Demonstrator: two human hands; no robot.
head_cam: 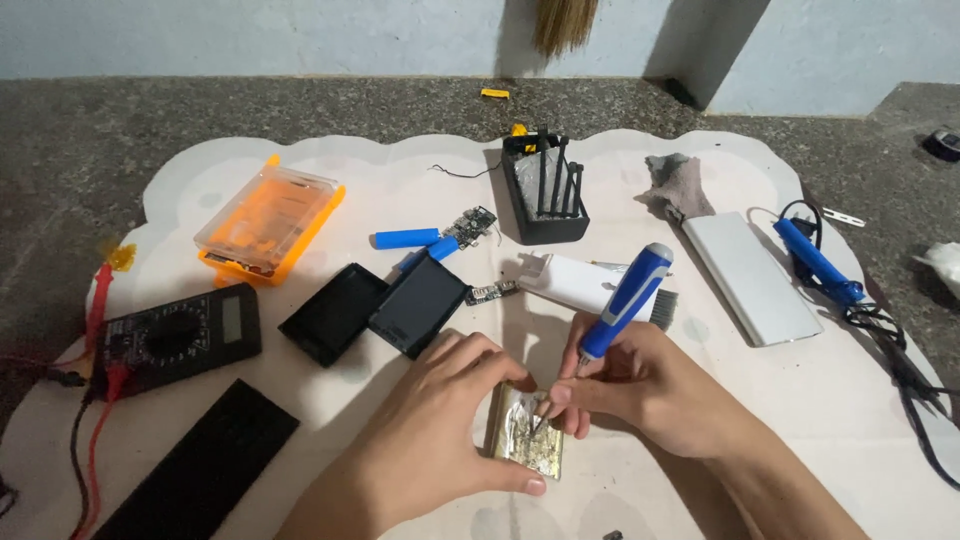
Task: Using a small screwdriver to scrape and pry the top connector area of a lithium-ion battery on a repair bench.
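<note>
My left hand (445,420) grips a flat, shiny gold-coloured pack (522,442) lying on the white mat (400,170), thumb along its near edge. My right hand (625,385) holds a blue and white screwdriver (628,295), its tip pressed down onto the top of the pack. The screwdriver's handle leans up and to the right.
Around the mat lie an orange plastic case (270,222), a black multimeter (180,338) with red leads, two black shells (380,310), blue cylindrical cells (407,238), small circuit boards (470,226), a black tool holder (545,192), a white box (575,282), a silver flat pack (752,276) and a blue soldering iron (815,262).
</note>
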